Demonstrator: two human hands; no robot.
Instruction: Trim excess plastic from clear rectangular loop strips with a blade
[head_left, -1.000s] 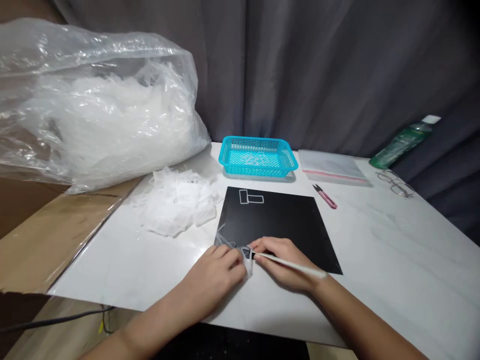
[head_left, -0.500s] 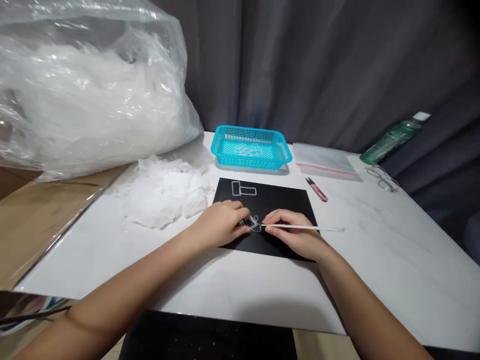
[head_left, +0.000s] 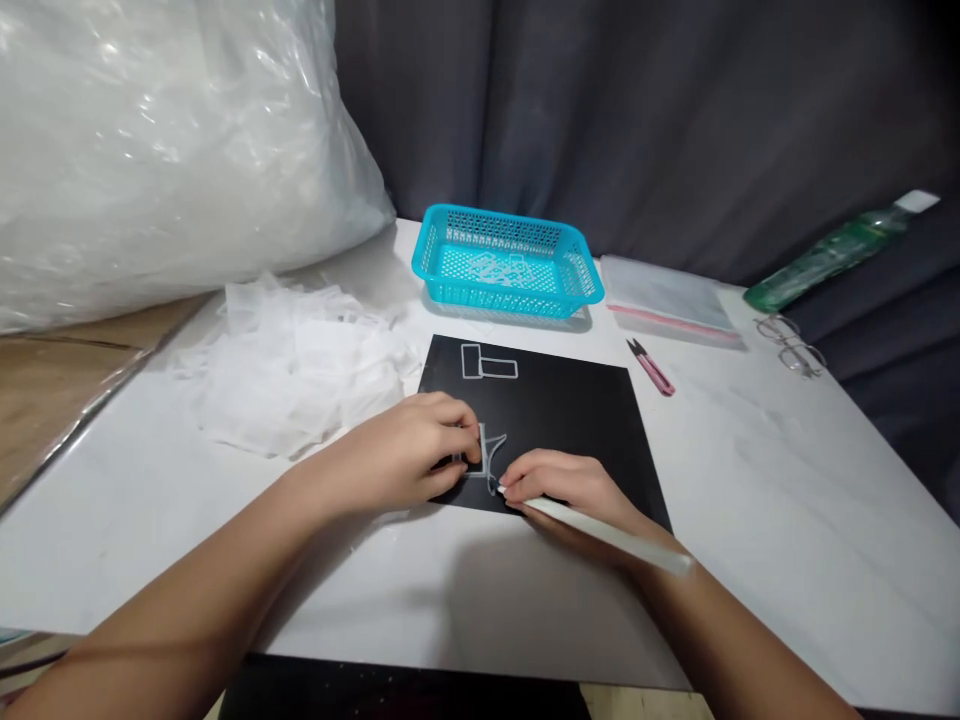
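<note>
On the black mat [head_left: 570, 400], my left hand [head_left: 420, 440] has its fingers curled and pressed onto a small white rectangular frame piece [head_left: 481, 462]. A loose white strip [head_left: 496, 448] curls up from that piece towards the right. My right hand [head_left: 566, 485] pinches a thin white stick [head_left: 607, 535], whose tip meets the lower end of the strip. The stick's far end slants over my right wrist and is blurred. Higher on the mat lie two joined white outline pieces [head_left: 480, 364], one upright and one lengthwise.
A blue basket [head_left: 510, 300] with white pieces stands behind the mat. Pink-handled thread snips [head_left: 652, 368], a zip bag [head_left: 671, 295], glasses [head_left: 791, 345] and a green bottle [head_left: 832, 255] are on the right. At left are a pile of white sheets [head_left: 292, 370] and a big plastic bag [head_left: 165, 150].
My right hand has moved down and left with the stick, which now slants towards me. The frame piece under my left fingers shows more plainly. The view has shifted slightly.
</note>
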